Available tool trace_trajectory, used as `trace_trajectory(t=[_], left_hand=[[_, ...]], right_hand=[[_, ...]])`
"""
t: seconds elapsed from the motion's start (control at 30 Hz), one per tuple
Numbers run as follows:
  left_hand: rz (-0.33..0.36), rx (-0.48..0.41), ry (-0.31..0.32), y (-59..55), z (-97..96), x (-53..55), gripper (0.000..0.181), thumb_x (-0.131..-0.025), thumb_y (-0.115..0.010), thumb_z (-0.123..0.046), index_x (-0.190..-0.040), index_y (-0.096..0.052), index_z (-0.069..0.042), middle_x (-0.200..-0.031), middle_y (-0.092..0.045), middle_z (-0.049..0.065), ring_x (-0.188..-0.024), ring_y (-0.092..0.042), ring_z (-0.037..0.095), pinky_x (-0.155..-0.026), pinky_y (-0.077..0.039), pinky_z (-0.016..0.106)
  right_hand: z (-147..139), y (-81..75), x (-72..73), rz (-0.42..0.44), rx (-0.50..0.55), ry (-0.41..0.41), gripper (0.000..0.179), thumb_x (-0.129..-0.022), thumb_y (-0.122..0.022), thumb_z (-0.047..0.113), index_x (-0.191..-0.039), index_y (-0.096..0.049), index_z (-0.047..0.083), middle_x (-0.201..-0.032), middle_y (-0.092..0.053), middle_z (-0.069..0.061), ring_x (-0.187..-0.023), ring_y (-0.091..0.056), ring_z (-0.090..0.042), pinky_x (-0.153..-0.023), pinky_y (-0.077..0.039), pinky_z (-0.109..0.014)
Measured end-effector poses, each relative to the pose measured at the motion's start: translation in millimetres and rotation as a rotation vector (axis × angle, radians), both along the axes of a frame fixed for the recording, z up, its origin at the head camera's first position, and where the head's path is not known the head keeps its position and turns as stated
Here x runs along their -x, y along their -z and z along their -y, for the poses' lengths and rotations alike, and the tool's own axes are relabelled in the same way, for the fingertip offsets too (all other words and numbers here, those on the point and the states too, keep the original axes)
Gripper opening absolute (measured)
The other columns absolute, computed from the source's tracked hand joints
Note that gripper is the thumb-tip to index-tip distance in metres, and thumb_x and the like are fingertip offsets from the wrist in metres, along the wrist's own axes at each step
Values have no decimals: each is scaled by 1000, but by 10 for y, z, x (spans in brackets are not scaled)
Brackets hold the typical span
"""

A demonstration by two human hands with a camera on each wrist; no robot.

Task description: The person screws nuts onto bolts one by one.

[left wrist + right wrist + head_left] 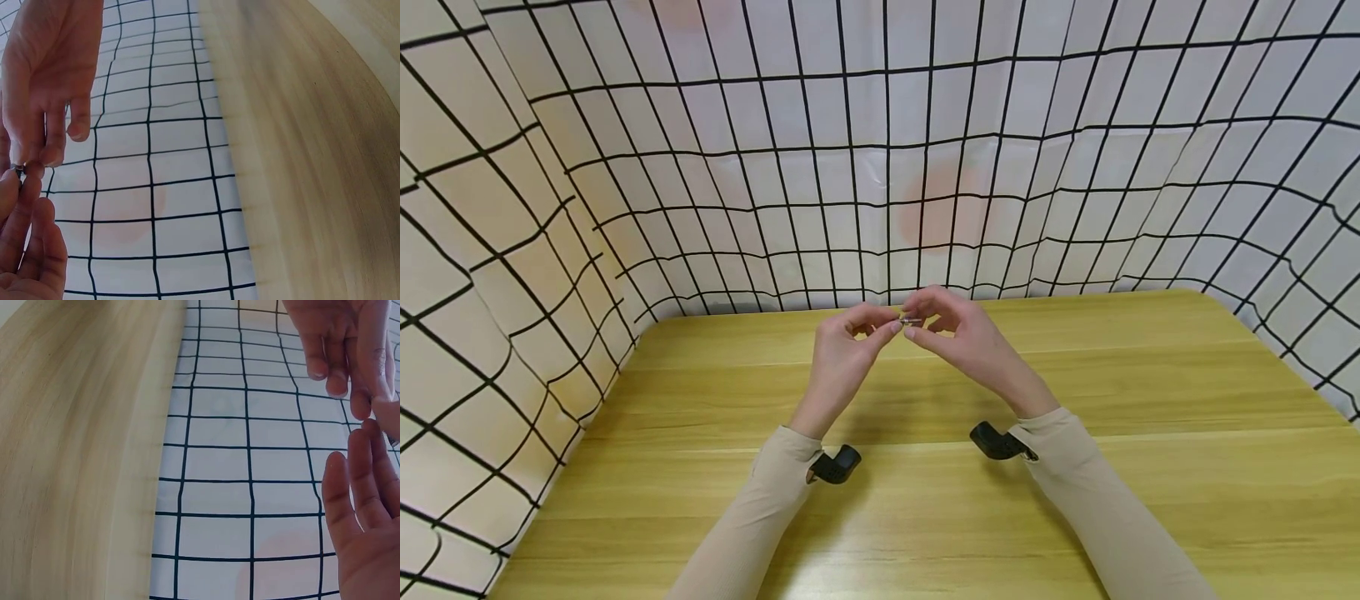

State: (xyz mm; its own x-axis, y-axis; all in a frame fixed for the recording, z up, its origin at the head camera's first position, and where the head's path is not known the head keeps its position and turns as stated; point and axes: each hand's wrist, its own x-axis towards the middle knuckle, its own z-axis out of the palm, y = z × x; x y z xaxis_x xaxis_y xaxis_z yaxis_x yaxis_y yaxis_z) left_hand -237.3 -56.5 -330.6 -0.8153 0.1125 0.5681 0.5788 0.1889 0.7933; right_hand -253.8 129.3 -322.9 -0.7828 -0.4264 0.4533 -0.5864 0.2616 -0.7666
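Observation:
A small, thin, silvery metal piece [912,321] is held up above the wooden table, between the two hands. My left hand [844,354] pinches its left end between thumb and index finger. On the other side, my right hand [972,342] has its thumb and index finger bent loosely around the piece, the tips a little apart above and below it. In the left wrist view, the metal piece [19,169] is a dark glint at the left fingertips, with the right hand [53,69] reaching in from above. Fingers mostly hide it in the right wrist view.
The wooden table [925,500] spreads under both arms. White sheeting with a black grid [865,175] stands along its back and sides. A black wrist camera [837,464] sits at the left cuff, another black camera [1000,442] at the right cuff.

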Motion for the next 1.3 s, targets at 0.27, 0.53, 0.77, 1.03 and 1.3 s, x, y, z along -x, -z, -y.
trace_trajectory(t=[0.27, 0.53, 0.77, 1.03, 1.3], left_hand=[[-3, -9, 12, -2, -2, 1, 7, -89, -71, 0, -94, -73, 4, -90, -71, 13, -75, -55, 21, -68, -42, 27], [-12, -11, 11, 0, 1, 6, 6, -89, -71, 1, -93, -73, 4, -89, -70, 15, -74, -55, 23, -67, -43, 26], [-14, -7, 15, 3, 8, 6, 7, -89, -70, 1, -94, -73, 4, -90, -71, 14, -75, -56, 23, -68, -43, 27], [-13, -11, 28, 3, 3, -3, 8, -89, -70, 1, -96, -72, 6, -92, -70, 16, -77, -57, 23, -70, -45, 27], [-1, -6, 7, -1, 1, 3, 7, -89, -71, 0, -95, -73, 4, -91, -71, 13, -76, -57, 20, -69, -44, 27]], right_hand=[[9, 23, 5, -7, 31, -15, 11, -94, -63, -3, -105, -63, 0, -105, -63, -9, -97, -60, -21, -87, -49, -46], [-54, 252, 215, -16, 53, -32, 9, -96, -66, 16, -105, -66, 13, -105, -65, 0, -97, -62, -16, -88, -50, -38], [-68, 267, 217, 11, 8, 12, 13, -97, -65, 23, -106, -69, 15, -105, -67, -3, -97, -62, -16, -87, -50, -40], [-33, 203, 156, -11, -50, 99, 13, -98, -63, 14, -106, -71, 7, -104, -68, -5, -98, -61, -19, -88, -49, -42], [0, 5, -16, 16, -37, 92, 17, -96, -65, 11, -112, -67, 4, -105, -67, -6, -92, -60, -20, -81, -49, -43]])
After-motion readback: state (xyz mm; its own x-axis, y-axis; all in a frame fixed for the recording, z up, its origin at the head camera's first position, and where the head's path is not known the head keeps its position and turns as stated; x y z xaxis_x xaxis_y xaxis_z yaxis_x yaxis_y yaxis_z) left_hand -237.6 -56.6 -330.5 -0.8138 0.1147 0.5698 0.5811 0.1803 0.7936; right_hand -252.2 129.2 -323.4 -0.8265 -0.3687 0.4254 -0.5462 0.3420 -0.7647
